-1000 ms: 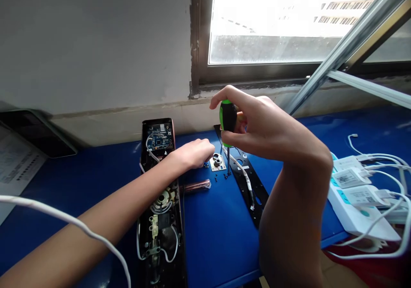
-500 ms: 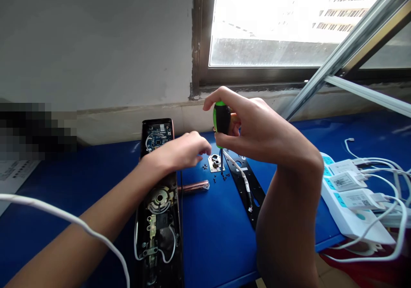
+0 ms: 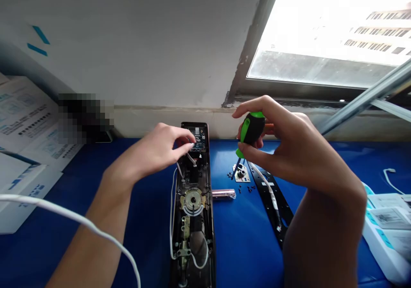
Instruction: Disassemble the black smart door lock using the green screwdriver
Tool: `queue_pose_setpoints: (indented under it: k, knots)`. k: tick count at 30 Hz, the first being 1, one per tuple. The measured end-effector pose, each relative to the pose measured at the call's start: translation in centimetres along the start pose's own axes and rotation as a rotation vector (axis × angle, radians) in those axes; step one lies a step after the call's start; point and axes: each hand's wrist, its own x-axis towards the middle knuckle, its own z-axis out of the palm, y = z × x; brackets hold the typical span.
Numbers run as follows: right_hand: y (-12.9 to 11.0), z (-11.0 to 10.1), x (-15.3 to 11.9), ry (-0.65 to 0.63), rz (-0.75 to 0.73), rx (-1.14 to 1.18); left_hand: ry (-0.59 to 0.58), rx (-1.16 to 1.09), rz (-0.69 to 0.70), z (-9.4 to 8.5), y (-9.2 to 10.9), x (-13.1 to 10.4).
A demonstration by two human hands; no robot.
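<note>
My left hand [image 3: 167, 148] is over the upper part of a long black door lock housing [image 3: 210, 219]. Its thumb and fingers are pinched around a white wire [image 3: 192, 158] that runs down into the housing. A blue circuit board [image 3: 201, 140] shows just beyond the fingertips. My right hand [image 3: 272, 138] grips a green and black screwdriver [image 3: 252, 129], its shaft tilted down to the left. The screwdriver's tip hangs near a small metal plate [image 3: 245, 178] and several loose dark screws [image 3: 249, 189]. A round metal mechanism [image 3: 193, 199] sits midway along the housing.
Right of the plate lies a black perforated backplate [image 3: 265, 189] with a white cable [image 3: 272, 198] on it. The lock handle [image 3: 224, 194] sticks out rightward. A power strip [image 3: 379, 241] stands at right, white boxes [image 3: 25, 202] at left. Another white cable [image 3: 73, 219] crosses the left foreground.
My left hand has gone from beside the small plate to the housing's wire and pinched it. The screwdriver has tilted and moved off the screws. The view has swung left.
</note>
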Motion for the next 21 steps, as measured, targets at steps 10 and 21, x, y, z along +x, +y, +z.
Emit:
queue_pose_setpoints:
  k: [10,21]
  knots:
    - [-0.8,2.4,1.5,-0.098,-0.022,-0.056,-0.007,-0.081,-0.018,1.7,0.1,0.5]
    - [-1.0,2.1,1.2,-0.085,-0.012,-0.049,0.078,-0.180,-0.040,2.5,1.5,1.0]
